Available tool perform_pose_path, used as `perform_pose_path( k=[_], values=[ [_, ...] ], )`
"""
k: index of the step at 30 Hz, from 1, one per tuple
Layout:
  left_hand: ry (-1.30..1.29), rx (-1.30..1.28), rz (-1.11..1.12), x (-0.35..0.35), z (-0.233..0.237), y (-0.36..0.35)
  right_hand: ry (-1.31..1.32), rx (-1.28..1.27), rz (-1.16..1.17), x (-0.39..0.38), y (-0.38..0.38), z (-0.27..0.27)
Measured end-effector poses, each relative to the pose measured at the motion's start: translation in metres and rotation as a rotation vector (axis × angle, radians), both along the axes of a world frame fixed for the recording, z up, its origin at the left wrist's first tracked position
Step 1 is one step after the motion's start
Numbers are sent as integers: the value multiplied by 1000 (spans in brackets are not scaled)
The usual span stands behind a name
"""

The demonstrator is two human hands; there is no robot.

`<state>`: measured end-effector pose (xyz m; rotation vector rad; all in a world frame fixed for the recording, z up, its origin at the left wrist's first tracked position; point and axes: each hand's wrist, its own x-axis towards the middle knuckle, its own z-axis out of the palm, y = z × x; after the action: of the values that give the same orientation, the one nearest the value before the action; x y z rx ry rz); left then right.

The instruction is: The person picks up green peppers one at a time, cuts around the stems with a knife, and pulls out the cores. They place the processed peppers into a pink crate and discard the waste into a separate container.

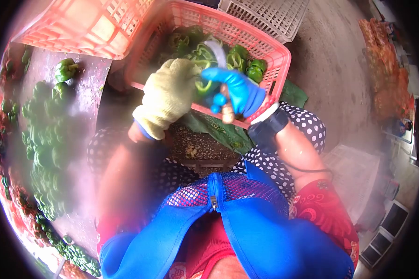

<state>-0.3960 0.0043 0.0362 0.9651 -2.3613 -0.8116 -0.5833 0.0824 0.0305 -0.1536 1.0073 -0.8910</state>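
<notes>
My left hand, in a cream knitted glove, is closed on a cut green pepper, whose pale rim shows beyond the fingers. My right hand, in a blue glove, is curled around the brownish handle of a knife. Its curved, whitish blade points away from me, blurred, close to the left fingertips. Both hands are over the near side of a pink plastic basket. Inside it lie several green peppers, some of them cut open.
A pink crate stands tilted at upper left, and a grey crate behind the basket. Heaped green peppers lie on a surface to the left, partly blurred. Green leaves or cloth lie below the basket.
</notes>
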Motion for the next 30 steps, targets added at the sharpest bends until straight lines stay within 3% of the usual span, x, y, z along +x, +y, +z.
perform_pose_path(
  k=[3, 4, 7, 8, 9, 10, 12, 13, 14, 16, 17, 19, 20, 22, 23, 25, 27, 28, 29, 30],
  values=[
    [112, 142, 150, -5, -10, 6, -76, -57, -182, 16, 5, -12],
    [268, 589, 272, -10, -9, 4, -104, -82, -182, 14, 0, -11],
    [820, 1226, 155, 2, 1, -12, -148, -207, -170, -7, -5, -3],
    [1025, 1259, 35, 3, -16, -21, -139, -227, -108, -26, -4, -5],
    [1031, 1268, -7, 8, -6, -25, -129, -245, -45, -45, -4, -7],
    [1037, 1278, -45, 14, 6, -25, 187, -194, -59, -45, 4, 5],
    [1085, 1266, -65, 35, 33, -21, 1019, -208, 132, -76, 18, -23],
    [1127, 1244, -55, 49, 50, -17, 1271, -275, 205, -102, 20, -61],
    [980, 1110, 57, 74, 76, -9, 1540, -313, 266, -128, 22, -98],
    [662, 821, 249, 136, 112, 4, 1268, -243, 163, -95, 19, -86],
    [518, 821, 356, 166, 131, 18, 1010, -143, 137, -72, 14, -42],
    [-30, 786, 360, 228, 149, 38, 774, -202, 79, -70, 16, -41],
    [-341, 580, 289, 258, 149, 44, 644, -153, 26, -56, 12, -14],
    [-795, 165, 526, 276, 124, 52, 372, -128, -92, -68, -2, -21],
    [-628, 93, 666, 289, 106, 40, 242, -112, -153, -74, -7, -21],
    [-537, 31, 886, 303, 66, 2, 117, -101, -213, -74, -13, -17],
    [-664, 108, 1077, 293, 43, -27, -5, -90, -279, -77, -10, -11],
    [-760, 130, 998, 293, 30, -38, -100, -59, -326, -79, -9, -18],
    [-520, 329, 1114, 283, 30, -43, -96, -62, -331, -76, -10, -21],
    [-248, 461, 1034, 286, 24, -48, -93, -64, -339, -72, -11, -25]
  ],
)
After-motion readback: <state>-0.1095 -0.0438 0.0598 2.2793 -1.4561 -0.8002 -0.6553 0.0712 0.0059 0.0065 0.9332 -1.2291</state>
